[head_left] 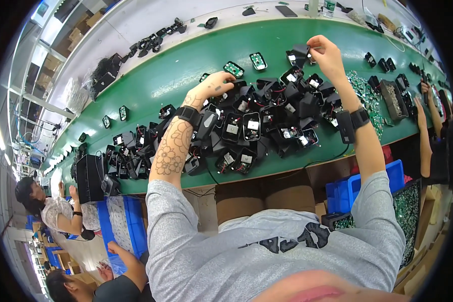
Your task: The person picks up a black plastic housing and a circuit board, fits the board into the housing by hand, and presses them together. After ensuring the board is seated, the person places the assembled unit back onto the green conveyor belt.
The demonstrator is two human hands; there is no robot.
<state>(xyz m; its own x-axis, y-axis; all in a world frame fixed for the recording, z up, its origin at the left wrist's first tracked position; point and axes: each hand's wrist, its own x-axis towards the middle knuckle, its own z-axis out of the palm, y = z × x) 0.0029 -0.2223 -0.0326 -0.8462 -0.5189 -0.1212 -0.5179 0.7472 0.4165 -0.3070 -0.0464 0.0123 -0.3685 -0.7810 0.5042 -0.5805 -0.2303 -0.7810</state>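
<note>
My right hand [326,54] pinches the edge of a black plastic housing [300,52] at the far side of the pile. The housing is tilted. My left hand [217,84] lies at the pile's far left edge, fingers bent and drawn together over black parts; what they grip is hidden. Between my arms spreads a heap of black plastic housings [251,127], several with white blocks and thin red wires inside. Just beyond my left hand lie a housing with a green circuit board [233,69] and a similar one [258,61].
The green table [186,60] stretches far left and right. Loose small green boards [362,93] lie right of the heap, beside a long box [393,100]. Blue bins [367,181] stand below the right edge. Other people work at left and right; a co-worker's hand [421,111] shows at right.
</note>
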